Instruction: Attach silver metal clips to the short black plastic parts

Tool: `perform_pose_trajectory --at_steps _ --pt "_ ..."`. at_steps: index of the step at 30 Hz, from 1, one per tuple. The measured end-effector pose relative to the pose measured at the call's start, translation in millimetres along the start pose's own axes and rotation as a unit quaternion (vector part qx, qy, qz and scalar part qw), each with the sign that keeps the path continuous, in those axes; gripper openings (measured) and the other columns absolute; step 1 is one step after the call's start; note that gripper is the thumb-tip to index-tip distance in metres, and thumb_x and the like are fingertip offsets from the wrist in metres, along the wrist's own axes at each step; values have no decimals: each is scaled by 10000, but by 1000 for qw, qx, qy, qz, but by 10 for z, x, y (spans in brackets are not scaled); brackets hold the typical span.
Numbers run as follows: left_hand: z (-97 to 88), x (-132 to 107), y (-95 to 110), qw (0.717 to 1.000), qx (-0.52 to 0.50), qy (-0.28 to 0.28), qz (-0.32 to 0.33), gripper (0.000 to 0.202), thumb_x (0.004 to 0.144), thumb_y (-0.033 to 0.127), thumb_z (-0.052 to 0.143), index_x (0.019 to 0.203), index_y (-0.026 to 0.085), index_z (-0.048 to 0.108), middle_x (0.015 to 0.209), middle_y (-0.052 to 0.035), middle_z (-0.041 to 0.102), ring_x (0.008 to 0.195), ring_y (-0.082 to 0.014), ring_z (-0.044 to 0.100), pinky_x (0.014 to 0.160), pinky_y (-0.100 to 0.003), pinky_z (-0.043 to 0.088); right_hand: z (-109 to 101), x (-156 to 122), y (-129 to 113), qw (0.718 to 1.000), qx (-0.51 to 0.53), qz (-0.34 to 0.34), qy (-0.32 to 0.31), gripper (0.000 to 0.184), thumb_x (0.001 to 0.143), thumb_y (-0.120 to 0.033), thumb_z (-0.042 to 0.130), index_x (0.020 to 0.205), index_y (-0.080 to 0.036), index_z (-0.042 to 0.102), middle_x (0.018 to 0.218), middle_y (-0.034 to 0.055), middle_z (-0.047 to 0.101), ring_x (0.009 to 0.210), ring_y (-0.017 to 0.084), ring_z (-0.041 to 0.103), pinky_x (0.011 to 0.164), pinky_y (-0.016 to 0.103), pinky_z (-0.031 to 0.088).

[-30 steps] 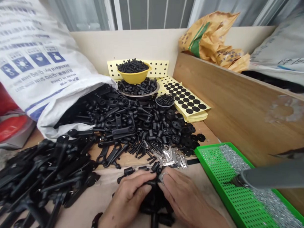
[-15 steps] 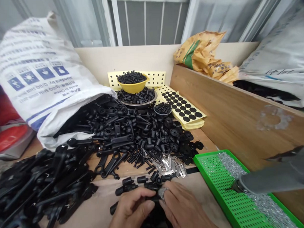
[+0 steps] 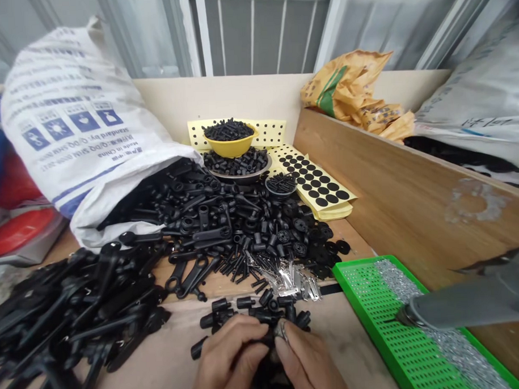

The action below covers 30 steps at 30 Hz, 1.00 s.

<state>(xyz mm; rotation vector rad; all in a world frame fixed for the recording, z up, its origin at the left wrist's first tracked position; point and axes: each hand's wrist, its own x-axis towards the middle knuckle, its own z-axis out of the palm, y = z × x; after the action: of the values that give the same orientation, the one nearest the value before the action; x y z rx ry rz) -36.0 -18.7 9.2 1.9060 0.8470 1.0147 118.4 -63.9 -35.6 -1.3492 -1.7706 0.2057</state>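
Note:
Low in the middle of the view, my left hand (image 3: 233, 357) is closed, thumb and fingers pinching a dark plastic part that they mostly cover. Right against it, my right hand (image 3: 310, 357) is also closed, fingertips pressed together beside the same spot. A small greyish piece (image 3: 280, 330) shows at the right fingertips; whether it is held or worn on a finger I cannot tell. Just beyond my hands lie several short black plastic cylinders (image 3: 245, 302). More dark parts sit below, between my wrists, mostly hidden. Silver metal strips (image 3: 290, 277) are scattered farther forward.
Black plastic handles (image 3: 205, 236) spill from a white sack (image 3: 87, 127); more black parts (image 3: 76, 320) heap at left. Behind stand a yellow bowl (image 3: 230, 147) of screws and sticker sheets (image 3: 328, 200). At right, a grey tool (image 3: 471, 303) overhangs a green tray (image 3: 356, 293) of small metal pieces.
The view has shifted slightly, so the scene sits a little to the right. My right hand has turned and its fingers are drawn in tighter, uncovering black cylinders behind it.

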Motion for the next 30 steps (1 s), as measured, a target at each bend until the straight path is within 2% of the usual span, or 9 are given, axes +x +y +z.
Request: perform_pose_trajectory --at_steps 3,5,8,11,16,22,24,27,30 --pt "36 -35 -34 983 -90 3 -160 98 779 269 620 844 225 680 736 -15 684 653 -138 622 620 -189 497 48 -14 26 994 -82 -49 49 334 955 -267 205 915 -188 528 817 81 657 773 195 633 700 275 516" --pt "71 -40 -42 951 -173 13 -255 208 746 390 646 822 200 681 592 4 635 543 -119 572 540 -191 476 31 -16 46 989 -132 -65 31 299 946 -242 230 935 -167 519 883 103 649 848 209 618 747 305 509" --pt "107 -8 -30 911 -263 28 -318 349 667 491 687 785 164 663 534 16 593 471 -90 516 467 -177 429 -29 15 62 981 -153 -123 -5 267 915 -158 250 902 -150 516 856 107 633 836 212 599 745 331 502" --pt "109 38 -22 900 -281 17 -333 398 625 509 712 758 140 643 538 4 600 433 -77 494 421 -166 388 -81 72 52 974 -161 -157 20 251 894 -127 257 859 -152 505 831 108 609 804 211 575 727 347 493" --pt "108 50 -21 891 -286 -1 -351 408 629 525 698 719 135 619 512 -1 600 397 -72 476 388 -159 357 -113 135 11 980 -137 -145 2 226 905 -145 264 829 -170 476 782 81 591 766 195 572 733 330 485" --pt "134 -8 38 933 -234 47 -269 324 660 469 699 744 158 654 511 24 571 474 -91 516 467 -178 426 -148 166 -99 997 -38 -61 -25 268 943 -158 214 801 -192 439 622 2 544 554 127 550 558 223 453" --pt "138 -15 41 941 -221 57 -251 293 678 444 693 745 161 660 513 29 560 487 -93 519 482 -180 429 -147 165 -112 996 -50 -70 -23 260 939 -155 226 791 -194 437 618 3 547 561 129 559 573 223 456" --pt "142 -6 18 925 -255 53 -277 311 666 446 703 752 153 641 518 23 577 465 -93 513 458 -184 413 -118 156 -81 987 -113 -111 11 245 930 -169 251 812 -184 466 698 53 597 692 173 597 683 278 479" --pt "150 4 -12 892 -312 46 -323 353 630 456 727 754 145 615 535 6 609 438 -88 504 430 -182 387 -95 152 -33 981 -156 -107 34 238 931 -198 267 875 -157 495 812 102 612 793 207 593 725 318 478"
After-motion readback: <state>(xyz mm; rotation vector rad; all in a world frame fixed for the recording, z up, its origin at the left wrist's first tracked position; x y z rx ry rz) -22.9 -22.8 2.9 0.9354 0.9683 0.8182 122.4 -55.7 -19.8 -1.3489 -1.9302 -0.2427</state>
